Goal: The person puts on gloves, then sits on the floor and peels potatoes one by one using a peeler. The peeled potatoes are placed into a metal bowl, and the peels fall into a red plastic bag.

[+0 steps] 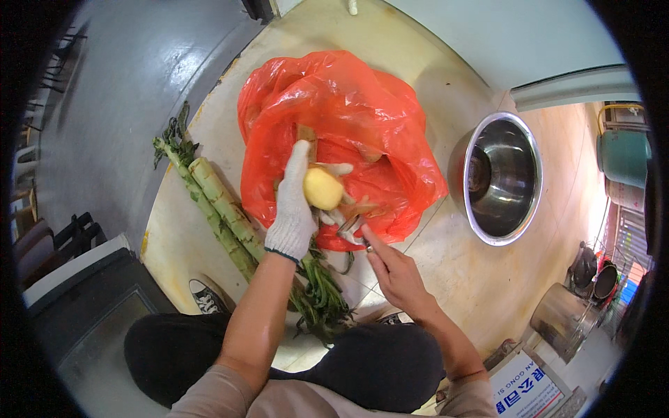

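Observation:
My left hand (pixel 296 201), in a white knitted glove, holds a peeled yellow potato (pixel 323 188) over the mouth of a red plastic bag (pixel 334 99). My bare right hand (pixel 389 264) grips the handle of a metal peeler (pixel 352 230), just below and to the right of the potato. Brownish peelings (pixel 366 210) lie at the peeler's head and over the bag's near edge. Inside the bag, a brownish piece (pixel 307 137) shows beyond the glove, and a rounded shape shows at the right; the bag's film hides part of its contents.
Thick green leafy stalks (pixel 225 214) lie on the floor left of the bag, with leaves (pixel 324 295) near my knees. A steel basin (pixel 503 177) stands to the right. A metal pot (pixel 562 316) and a board bearing writing (pixel 530 386) are at the lower right.

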A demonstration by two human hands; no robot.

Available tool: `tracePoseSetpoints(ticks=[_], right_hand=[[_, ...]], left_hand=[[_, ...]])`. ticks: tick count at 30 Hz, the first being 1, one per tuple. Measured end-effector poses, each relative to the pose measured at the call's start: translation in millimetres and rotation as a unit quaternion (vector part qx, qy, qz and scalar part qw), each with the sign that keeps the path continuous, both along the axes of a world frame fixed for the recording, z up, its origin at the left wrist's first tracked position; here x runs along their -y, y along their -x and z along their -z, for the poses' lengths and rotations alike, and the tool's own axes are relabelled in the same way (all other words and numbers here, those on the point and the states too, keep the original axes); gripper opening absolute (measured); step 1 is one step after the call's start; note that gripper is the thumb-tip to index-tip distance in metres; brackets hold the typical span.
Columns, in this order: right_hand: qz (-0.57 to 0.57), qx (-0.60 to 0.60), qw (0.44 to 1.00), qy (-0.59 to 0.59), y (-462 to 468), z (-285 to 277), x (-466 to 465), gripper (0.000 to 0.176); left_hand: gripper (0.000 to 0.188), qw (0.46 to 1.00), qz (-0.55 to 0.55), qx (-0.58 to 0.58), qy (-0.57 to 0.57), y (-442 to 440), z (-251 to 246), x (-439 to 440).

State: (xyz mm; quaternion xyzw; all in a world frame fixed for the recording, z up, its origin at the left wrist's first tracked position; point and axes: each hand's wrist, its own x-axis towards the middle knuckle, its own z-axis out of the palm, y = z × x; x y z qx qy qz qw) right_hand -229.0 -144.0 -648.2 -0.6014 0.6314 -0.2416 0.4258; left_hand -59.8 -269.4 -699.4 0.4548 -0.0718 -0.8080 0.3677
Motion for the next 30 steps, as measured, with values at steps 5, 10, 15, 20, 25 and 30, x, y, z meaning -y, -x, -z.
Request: tracePoseSetpoints(ticks=[5,10,15,20,25,30], right_hand=[[0.034,0.006,0.996,0.078,2,7,26,0.052],[-0.006,-0.01,1.0,0.022,-5,13,40,0.05],[0.015,0.004,0.997,0.076,-11,16,18,0.051],[-0.026,-0.071,0.995,-0.07,-6,6,-13,0.053],[0.033,-0.015,0.998,0.053,-6,5,-7,0.054],[0.01,-0.014,1.0,0.001,-12,19,24,0.053]], left_hand=[[0.068,0.995,0.077,-0.055,0.029,2,-1,-7],[0.067,0.994,0.075,-0.073,0.01,2,-1,-5],[0.059,0.998,0.044,0.025,-0.027,10,8,-12],[0.062,0.993,0.087,-0.076,-0.004,-5,14,-6],[0.07,0.997,0.027,-0.069,-0.03,-9,10,4],[0.06,0.997,-0.042,-0.057,-0.028,11,4,-5]])
